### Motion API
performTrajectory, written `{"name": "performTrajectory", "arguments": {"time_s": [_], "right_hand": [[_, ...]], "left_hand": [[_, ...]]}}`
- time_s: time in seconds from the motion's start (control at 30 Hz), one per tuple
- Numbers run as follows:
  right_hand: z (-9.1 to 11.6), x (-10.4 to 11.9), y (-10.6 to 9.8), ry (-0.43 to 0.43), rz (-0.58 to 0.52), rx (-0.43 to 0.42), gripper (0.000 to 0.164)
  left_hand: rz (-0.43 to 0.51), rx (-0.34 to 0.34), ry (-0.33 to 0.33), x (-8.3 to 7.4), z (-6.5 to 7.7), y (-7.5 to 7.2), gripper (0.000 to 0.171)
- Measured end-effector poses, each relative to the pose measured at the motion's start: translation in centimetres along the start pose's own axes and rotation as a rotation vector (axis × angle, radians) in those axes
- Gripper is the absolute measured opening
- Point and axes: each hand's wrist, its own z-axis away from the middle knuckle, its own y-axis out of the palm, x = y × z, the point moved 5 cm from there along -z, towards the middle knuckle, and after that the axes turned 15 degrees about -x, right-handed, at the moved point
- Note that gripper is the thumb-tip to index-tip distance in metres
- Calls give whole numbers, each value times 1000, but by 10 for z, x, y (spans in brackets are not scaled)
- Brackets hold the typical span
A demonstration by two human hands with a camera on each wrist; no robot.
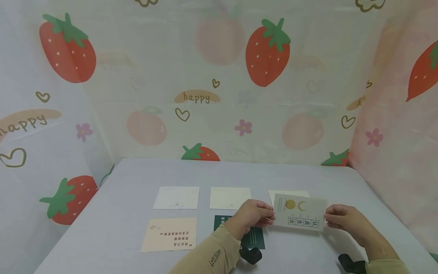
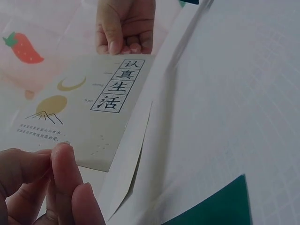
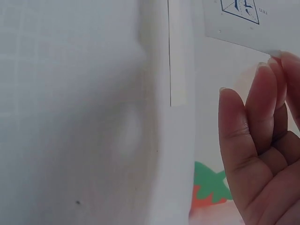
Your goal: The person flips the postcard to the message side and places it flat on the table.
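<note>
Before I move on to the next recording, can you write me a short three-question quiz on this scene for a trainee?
1. Which hand or hands hold the pale rectangular paper card with a golden crescent print?
2. True or false: in the head view, the person's left hand hides part of the dark green rectangular card.
3. In the head view, which card in the far row does the held card partly cover: A) the leftmost, B) the middle, C) the rightmost?

Key:
1. Both; the left hand pinches one end and the right hand the opposite end.
2. True.
3. C, the rightmost rectangular cream card.
</note>
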Motion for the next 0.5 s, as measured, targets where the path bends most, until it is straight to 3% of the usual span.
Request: {"name": "performTrajectory", "arguments": {"time_s": [0.5], "right_hand": [[4,3,-1,-15,-140,69,20]], "left_hand": [[31,15,22,-3,1,-1,7]]}}
